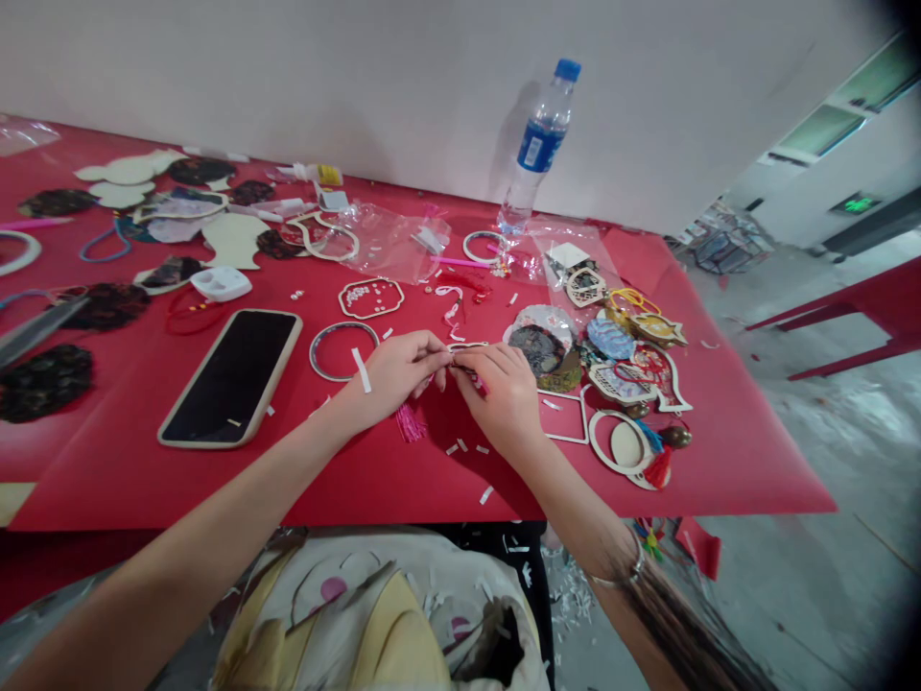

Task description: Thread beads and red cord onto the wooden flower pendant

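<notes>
My left hand (403, 379) and my right hand (502, 392) meet over the middle of the red table, fingertips pinched together. Between them is a small pale-rimmed frame piece (469, 345), mostly hidden by the fingers. A pink tassel (411, 423) hangs below my left hand; whether it is joined to the piece I cannot tell. A white paper strip (361, 370) clings to the back of my left hand near the wrist. Left of that hand lies a round ring frame (343, 350). Beyond the fingers is a pink-and-white cord (452, 305).
A phone (231, 378) lies at left. Decorated discs and frames (611, 347) pile up at right, near a square frame (568, 417). A water bottle (538, 149) stands against the wall. Plastic bags (381, 240) and paper scraps are scattered about. The table's (763, 470) edge drops off at right.
</notes>
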Tool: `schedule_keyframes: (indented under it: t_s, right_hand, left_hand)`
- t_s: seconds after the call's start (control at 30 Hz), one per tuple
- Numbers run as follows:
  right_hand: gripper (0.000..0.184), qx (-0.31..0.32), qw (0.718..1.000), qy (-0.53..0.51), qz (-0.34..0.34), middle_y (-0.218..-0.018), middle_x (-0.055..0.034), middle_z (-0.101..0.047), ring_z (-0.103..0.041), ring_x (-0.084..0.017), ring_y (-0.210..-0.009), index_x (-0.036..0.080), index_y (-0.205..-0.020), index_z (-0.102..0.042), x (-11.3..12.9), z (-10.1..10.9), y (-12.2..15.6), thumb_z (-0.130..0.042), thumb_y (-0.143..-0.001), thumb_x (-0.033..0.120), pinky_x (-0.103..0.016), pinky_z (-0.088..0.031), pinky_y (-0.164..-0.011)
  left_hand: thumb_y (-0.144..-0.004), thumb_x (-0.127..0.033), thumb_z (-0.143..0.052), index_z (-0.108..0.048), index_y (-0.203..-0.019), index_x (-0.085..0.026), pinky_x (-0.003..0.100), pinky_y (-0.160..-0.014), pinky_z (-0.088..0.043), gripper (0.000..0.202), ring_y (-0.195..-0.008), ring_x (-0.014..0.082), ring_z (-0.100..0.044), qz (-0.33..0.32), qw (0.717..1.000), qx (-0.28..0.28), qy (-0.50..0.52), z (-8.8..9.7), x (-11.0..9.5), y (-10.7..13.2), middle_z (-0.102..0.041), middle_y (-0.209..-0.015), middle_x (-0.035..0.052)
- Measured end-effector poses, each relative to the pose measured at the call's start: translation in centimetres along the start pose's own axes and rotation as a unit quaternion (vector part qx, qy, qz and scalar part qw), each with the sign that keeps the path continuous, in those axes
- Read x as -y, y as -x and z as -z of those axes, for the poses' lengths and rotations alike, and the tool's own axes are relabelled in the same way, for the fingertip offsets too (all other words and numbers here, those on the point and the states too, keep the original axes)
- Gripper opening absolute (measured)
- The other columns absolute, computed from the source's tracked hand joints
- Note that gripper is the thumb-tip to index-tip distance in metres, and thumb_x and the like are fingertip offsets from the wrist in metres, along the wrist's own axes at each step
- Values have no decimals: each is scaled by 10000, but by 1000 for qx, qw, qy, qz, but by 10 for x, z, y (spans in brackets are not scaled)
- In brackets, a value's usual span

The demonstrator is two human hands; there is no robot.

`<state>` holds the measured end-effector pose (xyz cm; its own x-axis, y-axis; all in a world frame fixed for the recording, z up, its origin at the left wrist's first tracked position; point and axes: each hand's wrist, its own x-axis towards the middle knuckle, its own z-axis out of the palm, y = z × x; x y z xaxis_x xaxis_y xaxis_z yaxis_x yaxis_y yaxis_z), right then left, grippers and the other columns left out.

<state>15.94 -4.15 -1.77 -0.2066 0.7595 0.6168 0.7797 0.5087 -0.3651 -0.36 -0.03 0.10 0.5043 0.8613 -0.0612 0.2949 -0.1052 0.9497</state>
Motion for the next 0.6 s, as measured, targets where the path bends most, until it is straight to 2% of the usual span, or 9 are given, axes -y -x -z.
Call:
schedule_keyframes:
  t_s: [0.17, 0.33, 0.6]
  right_hand:
    - [110, 12, 999, -25, -22, -917, -26, -719, -605, -182, -876, 214, -898, -653, 0, 2, 0, -545, -876, 214, -354, -428, -817]
    - [113, 13, 998, -46, -31, -926, -25, -715, -602, -182, -885, 216, -913, -654, 0, 3, 0, -549, -873, 210, -357, -426, -829]
    - [122, 21, 997, -61, -31, -892, -31, -705, -591, -174, -858, 211, -915, -652, 1, 4, 0, -536, -879, 216, -351, -415, -818]
  left_hand:
    - [-883, -311, -490, -529, -781, -170, 201, -506, -370, 178, -473, 74, -472, -39, 994, -54, -83, -4, -6, 4, -609, -619, -31]
    - [-890, -296, -482, -536, -775, -174, 219, -612, -395, 176, -573, 97, -545, -64, 985, -70, -142, -4, -9, 5, -617, -623, -35]
    - [-889, -297, -471, -544, -821, -181, 234, -621, -385, 153, -588, 115, -566, -69, 977, -85, -182, -4, -8, 6, -616, -609, -39]
